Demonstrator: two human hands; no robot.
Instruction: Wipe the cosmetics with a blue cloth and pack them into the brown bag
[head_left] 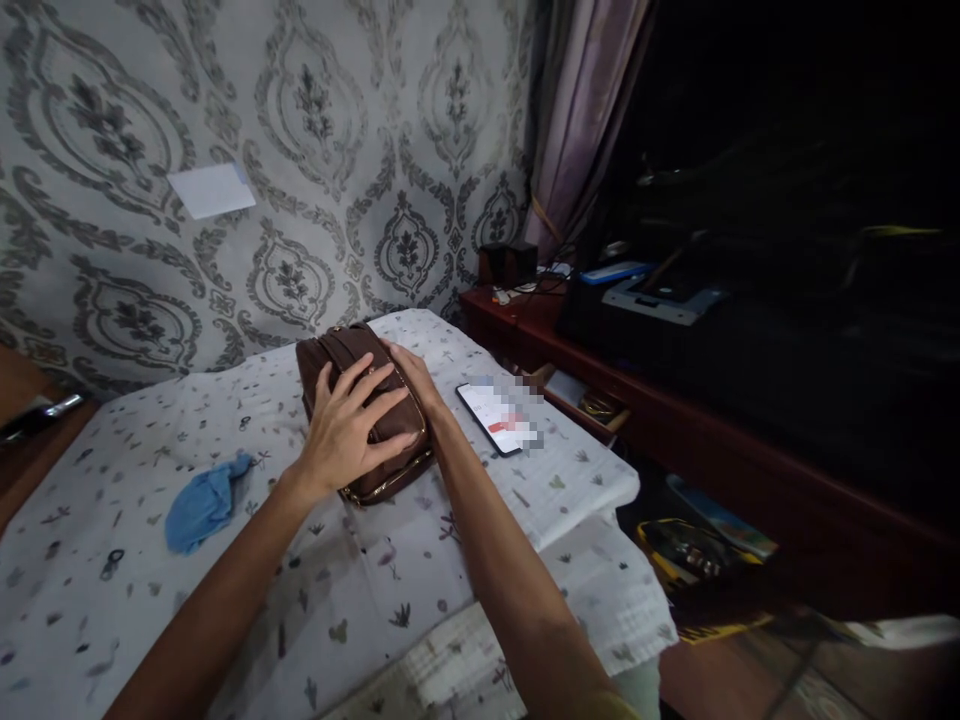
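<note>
A brown leather-look bag [349, 350] with gold-coloured zips lies on the white printed cloth [375, 600]. My left hand [352, 425] rests on its upper face, fingers spread. Along the bag's right side is my right hand [414, 378], its fingertips partly hidden behind the bag's far edge; whether they grip it does not show. To the right of the bag lies a phone [491, 425] with its screen lit. A crumpled blue cloth [201, 505] sits to the left of my left forearm.
Grey patterned wallpaper [300, 200] rises behind the cloth-covered surface. On the right stands a dark red desk [517, 335] with a partly open drawer [592, 405], cables and a large dark screen. Below it is a yellow-edged container [697, 560]. A wooden edge [30, 430] borders the left.
</note>
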